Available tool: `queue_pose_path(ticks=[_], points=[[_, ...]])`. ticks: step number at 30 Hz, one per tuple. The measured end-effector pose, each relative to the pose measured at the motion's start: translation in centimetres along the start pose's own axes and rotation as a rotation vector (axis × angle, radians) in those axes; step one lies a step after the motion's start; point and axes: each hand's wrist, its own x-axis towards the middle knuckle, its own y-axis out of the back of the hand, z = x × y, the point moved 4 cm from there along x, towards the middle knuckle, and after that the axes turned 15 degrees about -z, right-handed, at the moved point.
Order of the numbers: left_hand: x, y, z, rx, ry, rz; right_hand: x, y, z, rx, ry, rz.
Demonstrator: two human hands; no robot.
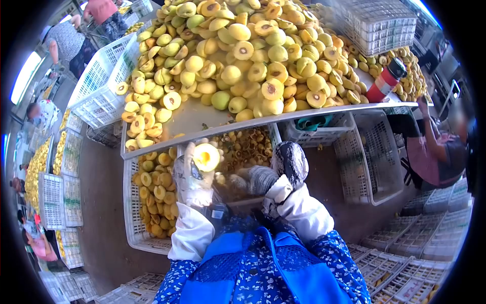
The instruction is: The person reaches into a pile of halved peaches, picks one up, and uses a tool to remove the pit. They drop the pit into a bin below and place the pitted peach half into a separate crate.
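Note:
My left hand [196, 178], in a pale, soiled glove, is closed around a yellow peach half [206, 157] whose hollow centre faces up. To its right is my right hand [260, 178], in a grey and dark glove, its fingers curled and blurred; whatever it may grip is hidden. Both hands are just below the front edge of a metal table [202, 119], which bears a big heap of peach halves [243, 50], several with pits showing. Under my left hand stands a white crate [132, 223] of peach halves. Behind the hands, brown pits and scraps [248, 147] fill a low container.
A red bottle [386, 81] stands on the table's right side, near a stacked white crate [377, 25]. Another crate [104, 83] is at the left. Below right are a tall crate [377, 157] and stacked crates [420, 273]. A person [435, 147] sits at the right; others work at left.

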Motion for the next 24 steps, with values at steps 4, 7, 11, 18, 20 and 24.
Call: queue_pose_path(ticks=[4,7,11,18,20,24], points=[[0.9,3.1,0.8,0.067,-0.148,0.003,-1.9,2.0,-2.1,0.146,-0.047,0.352],[-0.8,-0.3,1.3,0.442,-0.13,0.009,-1.1,1.9,-4.7,0.231,0.33,0.517],[-1.3,-1.5,1.4,0.44,-0.076,0.036,1.7,1.0,-5.1,0.368,0.314,0.402],[-0.7,0.6,1.4,0.124,-0.075,0.07,-0.7,2.0,-4.5,-0.138,0.01,-0.031],[-0.9,1.6,4.4,0.546,-0.234,0.061,-1.2,2.4,-3.2,-0.247,-0.108,0.178],[-3.9,6.5,10.9,2.044,-0.268,0.424,-2.3,2.3,0.0,0.004,-0.158,0.622]])
